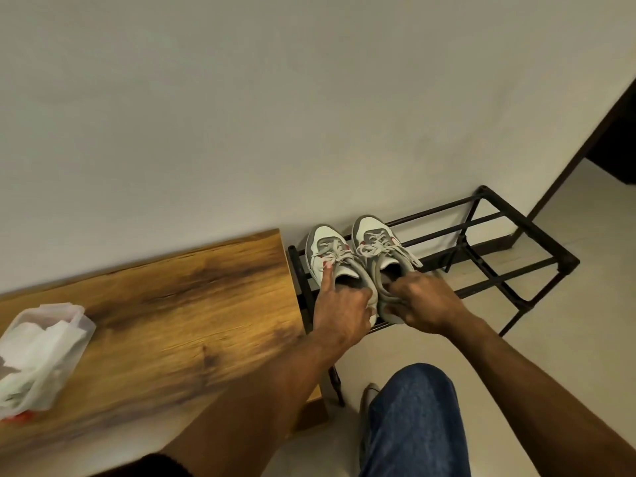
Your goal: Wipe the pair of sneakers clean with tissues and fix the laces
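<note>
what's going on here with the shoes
A person has both hands on a pair of grey and white sneakers that sit on a black metal rack. The left hand grips the heel of the left sneaker, index finger pointing forward; the right hand grips the right sneaker. Tissues lie on the wooden table.

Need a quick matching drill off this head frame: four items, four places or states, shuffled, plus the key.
Column one:
1. left hand
2. right hand
3. tissue pack
4. shoe rack

Column two:
A. lies on the wooden table, at its left end
B. black metal frame against the wall, right of the table
C. on the heel of the right sneaker, fingers curled at its collar
D. on the left sneaker, index finger stretched along its side

Pairs: 1-D, 2-C, 3-A, 4-B
</note>
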